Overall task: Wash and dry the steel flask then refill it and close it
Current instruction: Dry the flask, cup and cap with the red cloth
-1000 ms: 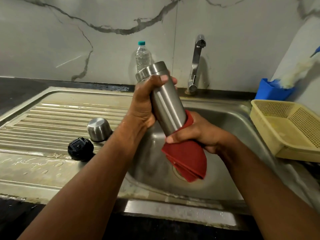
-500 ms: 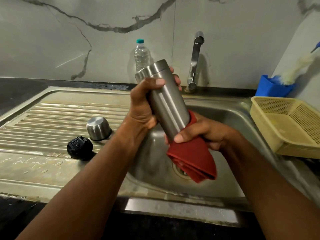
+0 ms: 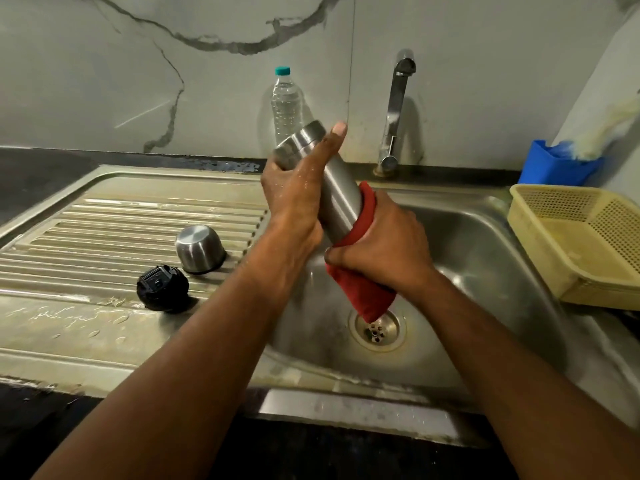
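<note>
step: drying | flask (image 3: 341,188) tilted over sink (image 3: 485,237) | left hand (image 3: 298,192) grips its top | right hand (image 3: 384,244) grips cloth (image 3: 363,292) round its base | next: likely refill from bottle (image 3: 286,102), then fit stopper (image 3: 162,288), cup (image 3: 199,249)

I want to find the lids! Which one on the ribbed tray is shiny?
The steel cup lid, standing upside down farther back. The black stopper beside it is dark and nearer.

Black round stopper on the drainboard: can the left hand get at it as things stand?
Probably, but not yet: the black round stopper lies uncovered beside the steel cup lid, yet the left hand is gripping the steel flask.
</note>
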{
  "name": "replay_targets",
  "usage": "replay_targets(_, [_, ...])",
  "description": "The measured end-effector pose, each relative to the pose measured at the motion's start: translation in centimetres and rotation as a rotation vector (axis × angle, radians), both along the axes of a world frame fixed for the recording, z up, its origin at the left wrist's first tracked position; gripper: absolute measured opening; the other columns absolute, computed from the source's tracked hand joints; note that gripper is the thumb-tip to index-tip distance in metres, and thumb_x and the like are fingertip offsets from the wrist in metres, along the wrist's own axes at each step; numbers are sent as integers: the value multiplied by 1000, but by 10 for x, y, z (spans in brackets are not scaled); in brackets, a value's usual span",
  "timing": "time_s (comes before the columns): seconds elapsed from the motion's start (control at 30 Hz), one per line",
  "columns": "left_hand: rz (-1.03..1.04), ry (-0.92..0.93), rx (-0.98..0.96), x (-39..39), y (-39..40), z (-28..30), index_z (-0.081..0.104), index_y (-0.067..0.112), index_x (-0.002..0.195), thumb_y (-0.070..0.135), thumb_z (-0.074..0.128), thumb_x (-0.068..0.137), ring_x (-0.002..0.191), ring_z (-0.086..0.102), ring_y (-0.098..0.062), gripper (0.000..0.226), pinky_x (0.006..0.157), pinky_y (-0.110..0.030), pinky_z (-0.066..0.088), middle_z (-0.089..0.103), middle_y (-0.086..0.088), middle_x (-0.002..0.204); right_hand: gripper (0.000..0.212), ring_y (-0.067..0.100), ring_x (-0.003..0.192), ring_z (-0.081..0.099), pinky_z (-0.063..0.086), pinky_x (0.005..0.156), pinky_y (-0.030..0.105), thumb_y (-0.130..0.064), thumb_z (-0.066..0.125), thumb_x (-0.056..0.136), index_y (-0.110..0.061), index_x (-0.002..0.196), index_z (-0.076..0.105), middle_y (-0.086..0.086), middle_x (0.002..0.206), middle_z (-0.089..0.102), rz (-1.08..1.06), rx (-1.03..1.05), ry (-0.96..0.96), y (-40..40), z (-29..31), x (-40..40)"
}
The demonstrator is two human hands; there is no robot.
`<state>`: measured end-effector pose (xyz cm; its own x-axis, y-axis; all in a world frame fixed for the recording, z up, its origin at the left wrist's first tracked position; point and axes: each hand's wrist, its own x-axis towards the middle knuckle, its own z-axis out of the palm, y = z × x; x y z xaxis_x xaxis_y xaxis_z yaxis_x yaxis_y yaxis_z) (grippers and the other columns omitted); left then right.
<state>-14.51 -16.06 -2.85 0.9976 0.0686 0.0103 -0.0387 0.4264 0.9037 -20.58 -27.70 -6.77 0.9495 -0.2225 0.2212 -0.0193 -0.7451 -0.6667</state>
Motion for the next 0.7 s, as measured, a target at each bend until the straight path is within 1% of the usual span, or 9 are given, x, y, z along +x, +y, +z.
replay_targets(0.1, [-373,-218,-6,15,25,1,64,6,128,28,86,77,104,70,-32,60,97,-53,60,71,-18,115,81,22,98,72,62,83,40,-23,94,61,-22,133,57,3,109,72,453,630,287,-22,3,-2])
replay_targets(0.2, [-633,-218,-137,20,38,-5,66,7,128,28,83,76,100,70,-31,59,94,-47,58,70,-15,109,71,26,95,70,60,80,39,-8,84,68,-11,133,56,15,107,70,648,752,535,-26,3,-11])
replay_targets(0.27, [-488,-219,-112,22,30,-6,71,5,115,25,87,72,90,70,-30,50,91,-49,59,71,-15,101,75,25,99,72,62,85,43,-17,93,61,-20,129,61,8,108,73,500,610,424,-23,2,-8])
replay_targets(0.37, [-42,-144,-34,10,4,-6,73,5,92,17,97,67,83,74,-23,36,89,-48,63,78,-8,94,97,16,93,68,61,84,41,-54,93,47,-32,132,52,-11,106,66,46,-25,100,-9,3,-5])
replay_targets(0.4, [65,-88,-10,4,-5,-8,74,8,93,18,98,68,81,76,-19,37,85,-44,66,79,-4,93,102,17,92,66,59,84,41,-59,92,48,-31,135,46,-10,108,64,-64,-206,34,-3,2,-6])
replay_targets(0.47, [169,-28,40,-2,-15,-15,73,14,102,26,100,67,83,77,-15,46,78,-38,67,77,-2,96,104,22,95,68,59,85,43,-61,91,50,-29,135,41,-4,113,67,-137,-310,-28,3,-2,-7])
replay_targets(0.57, [41,-79,61,4,-11,-15,74,13,99,21,100,62,84,76,-20,46,81,-41,65,78,-4,94,91,14,93,70,61,84,40,-55,92,45,-33,125,56,-10,107,71,23,-1,2,-5,-4,-4])
replay_targets(0.63, [-181,-220,-3,9,0,-12,76,11,96,14,92,63,83,71,-25,37,85,-43,60,75,-8,89,73,13,91,73,61,85,41,-32,97,51,-28,117,67,-4,101,75,269,392,89,-19,-1,1])
replay_targets(0.7, [-484,-332,-91,9,8,-10,73,9,106,14,81,69,87,68,-31,38,88,-43,57,71,-14,95,64,22,92,72,60,84,42,-9,88,62,-15,121,66,11,104,74,556,728,282,-30,0,-1])
